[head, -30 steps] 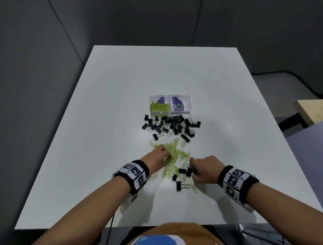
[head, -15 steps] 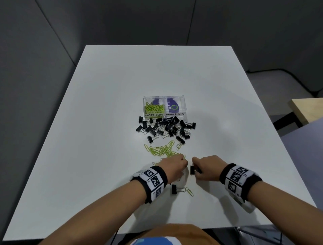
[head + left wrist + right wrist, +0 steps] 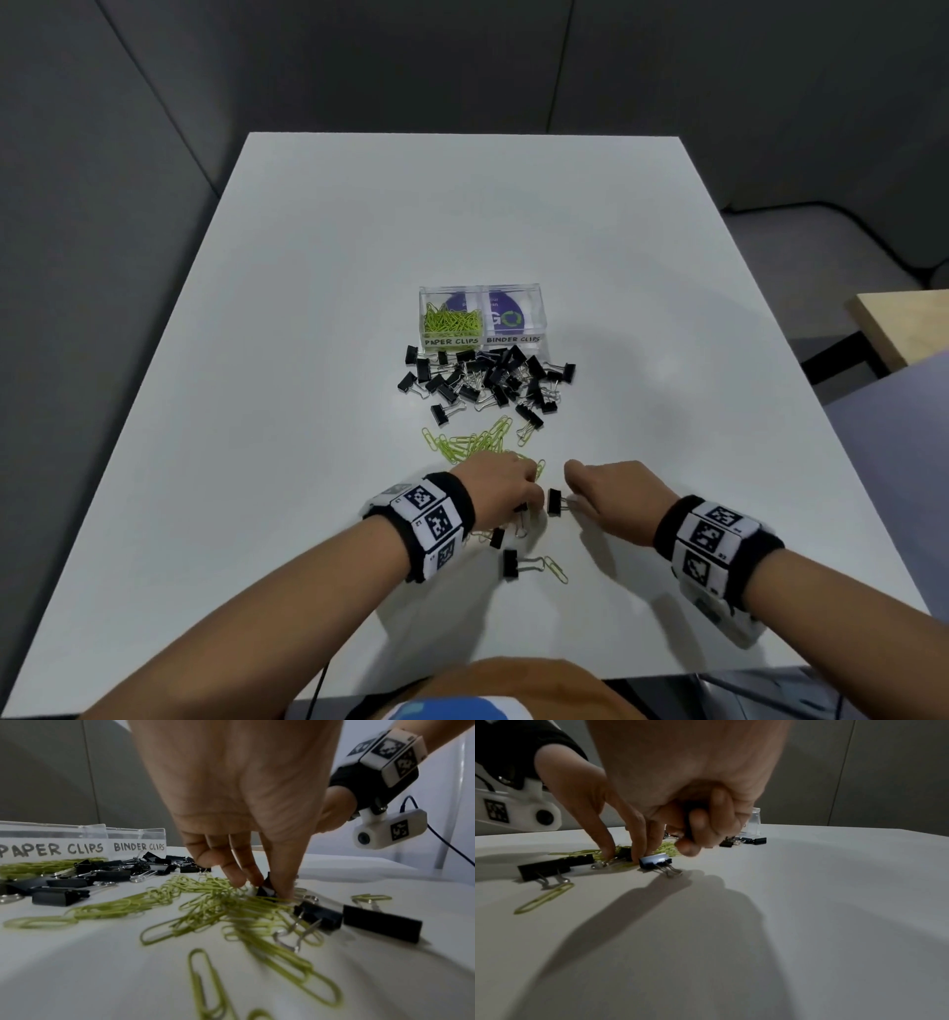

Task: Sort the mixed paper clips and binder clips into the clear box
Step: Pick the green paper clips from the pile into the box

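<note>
A clear two-part box (image 3: 515, 289) stands mid-table; its "PAPER CLIPS" side (image 3: 452, 321) holds green clips. In the "BINDER CLIPS" side (image 3: 513, 318) I see only a purple label. Black binder clips (image 3: 488, 377) are heaped before it, with green paper clips (image 3: 472, 442) nearer me. My left hand (image 3: 529, 501) (image 3: 270, 888) pinches a black binder clip (image 3: 264, 890) on the table among the paper clips. My right hand (image 3: 577, 478) (image 3: 698, 833) is curled around something black, likely a binder clip. Another binder clip (image 3: 554, 501) (image 3: 654, 862) lies between the hands.
One more binder clip (image 3: 510, 562) and a lone paper clip (image 3: 556, 568) lie close to me. The white table (image 3: 308, 411) ends just past my forearms. A wooden table corner (image 3: 904, 329) stands off to the right, and grey wall panels close off the back and left.
My left hand has pulled back from the green pile toward me and now pinches a binder clip. My right hand has barely moved beside the lone clip.
</note>
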A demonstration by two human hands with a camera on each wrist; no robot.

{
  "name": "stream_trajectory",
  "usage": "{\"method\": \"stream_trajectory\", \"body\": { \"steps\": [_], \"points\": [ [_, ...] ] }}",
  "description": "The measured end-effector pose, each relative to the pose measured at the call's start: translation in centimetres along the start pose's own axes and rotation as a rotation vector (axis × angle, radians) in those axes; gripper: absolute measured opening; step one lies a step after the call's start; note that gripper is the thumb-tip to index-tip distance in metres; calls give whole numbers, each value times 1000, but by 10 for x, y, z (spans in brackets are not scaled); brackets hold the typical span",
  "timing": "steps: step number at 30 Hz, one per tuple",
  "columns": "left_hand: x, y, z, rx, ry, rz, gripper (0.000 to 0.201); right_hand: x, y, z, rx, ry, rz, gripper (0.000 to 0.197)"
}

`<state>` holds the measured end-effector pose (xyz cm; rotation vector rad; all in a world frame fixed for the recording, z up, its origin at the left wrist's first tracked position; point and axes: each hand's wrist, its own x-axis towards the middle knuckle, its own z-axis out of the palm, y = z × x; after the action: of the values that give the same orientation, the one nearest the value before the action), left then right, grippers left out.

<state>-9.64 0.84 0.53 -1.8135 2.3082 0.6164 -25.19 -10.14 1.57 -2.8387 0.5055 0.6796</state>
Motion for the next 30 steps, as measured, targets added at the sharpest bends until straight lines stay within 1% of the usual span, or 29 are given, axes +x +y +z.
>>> {"method": "stream_trajectory", "body": {
  "steps": [3, 5, 6, 9, 12, 14, 15, 17, 21, 24, 26, 30],
  "points": [
    [1, -1, -1, 24, -2, -11, 27, -2, -4, 1, -10, 23, -49, 32],
    [0, -1, -1, 27, -18, -17, 27, -1, -7, 4, -36, -22, -77, 43],
    [0, -2, -1, 31, -29, -14, 28, 1, -8, 6, -46, -45, -78, 45],
    [1, -2, -3, 74, -71, 3, 29, 7, -10, 8, -37, -32, -54, 39],
    [2, 0, -7, 131, -101, 31, 28, 10, -10, 8, -68, -8, -88, 35],
    [1, -3, -9, 125, -74, 49, 28, 12, -9, 3, -88, 15, -116, 35],
    [0, -5, -12, 109, -37, 45, 28, 15, -8, -2, -88, 32, -123, 36],
    [-3, -15, -20, 59, 41, -7, 28, 24, -4, -16, -61, 84, -110, 38],
    [-4, -50, -46, 27, 139, -195, 28, 57, 3, -48, -16, 205, -26, 38],
    [-2, -81, -64, 1, 216, -370, 26, 89, 0, -70, 40, 219, 27, 37],
    [1, -96, -70, -22, 237, -463, 26, 110, -4, -82, 138, 210, 71, 34],
    [8, -112, -70, -32, 234, -557, 25, 139, -9, -89, 381, 204, 110, 28]
  ]
}}
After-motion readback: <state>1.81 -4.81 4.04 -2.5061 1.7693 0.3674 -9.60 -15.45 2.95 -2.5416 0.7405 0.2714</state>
